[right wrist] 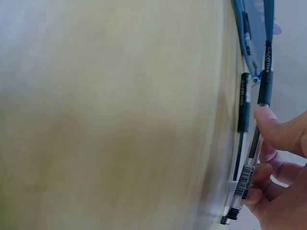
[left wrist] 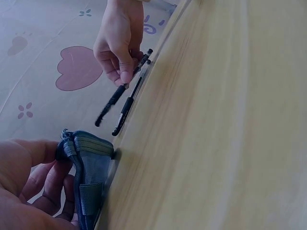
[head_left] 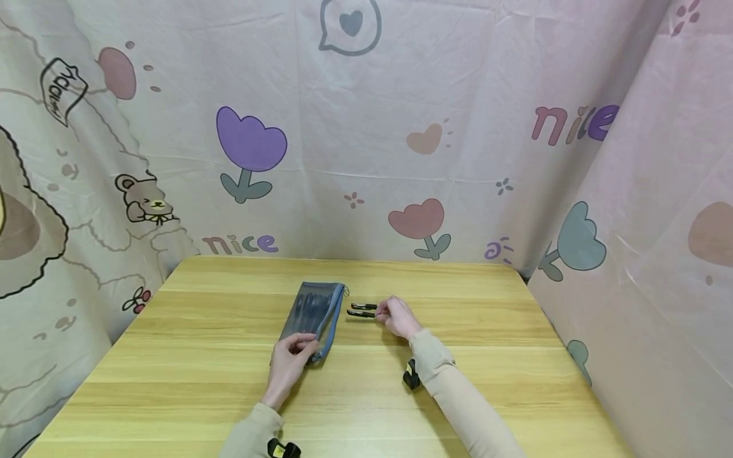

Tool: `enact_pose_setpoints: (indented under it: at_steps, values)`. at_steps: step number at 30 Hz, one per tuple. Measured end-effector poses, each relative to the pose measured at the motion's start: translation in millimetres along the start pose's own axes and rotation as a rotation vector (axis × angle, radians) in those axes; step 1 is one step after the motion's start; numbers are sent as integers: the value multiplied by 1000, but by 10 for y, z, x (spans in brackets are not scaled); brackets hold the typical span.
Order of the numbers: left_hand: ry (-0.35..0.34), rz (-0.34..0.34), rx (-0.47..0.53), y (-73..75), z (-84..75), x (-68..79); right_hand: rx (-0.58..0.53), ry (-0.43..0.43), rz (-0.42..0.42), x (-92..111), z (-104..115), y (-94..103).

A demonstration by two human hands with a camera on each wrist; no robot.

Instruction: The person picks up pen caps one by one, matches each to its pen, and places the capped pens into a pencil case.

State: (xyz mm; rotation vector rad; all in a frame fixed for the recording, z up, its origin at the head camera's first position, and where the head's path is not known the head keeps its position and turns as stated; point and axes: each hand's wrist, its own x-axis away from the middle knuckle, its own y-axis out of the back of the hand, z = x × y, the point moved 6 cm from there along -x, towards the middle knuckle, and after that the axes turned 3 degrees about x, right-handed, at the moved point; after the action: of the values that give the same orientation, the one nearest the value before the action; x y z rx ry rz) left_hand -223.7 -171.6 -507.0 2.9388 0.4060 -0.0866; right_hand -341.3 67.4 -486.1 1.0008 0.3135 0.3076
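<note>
A dark mesh zip pouch [head_left: 306, 312] with blue edging lies left of the table's middle, its zip side gaping on the right. Several dark, pen-like shapes show through its mesh. My left hand [head_left: 289, 362] pinches the pouch's near edge between thumb and fingers. To the right of the pouch, my right hand [head_left: 397, 316] holds a clear-barrelled black pen [right wrist: 265, 88] slightly above the table, its capped end towards the pouch. A second, similar pen [right wrist: 243, 105] lies on the table beside the held one. Part of that pen is hidden by the right hand in the head view.
The pouch and pens lie on a light wood-grain table [head_left: 229, 394]. A printed curtain [head_left: 343, 159] hangs behind the back edge and along both sides. Small black devices [head_left: 411, 374] are strapped at both wrists.
</note>
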Motion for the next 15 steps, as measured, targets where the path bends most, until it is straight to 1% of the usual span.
enact_pose_setpoints:
  at_steps: [8,15]
  values:
    - [15,12,-2,9,24,8,-42,-27,15,41,91,43]
    - [7,9,-11,2,16,4,-50,4,-3,58,155,70]
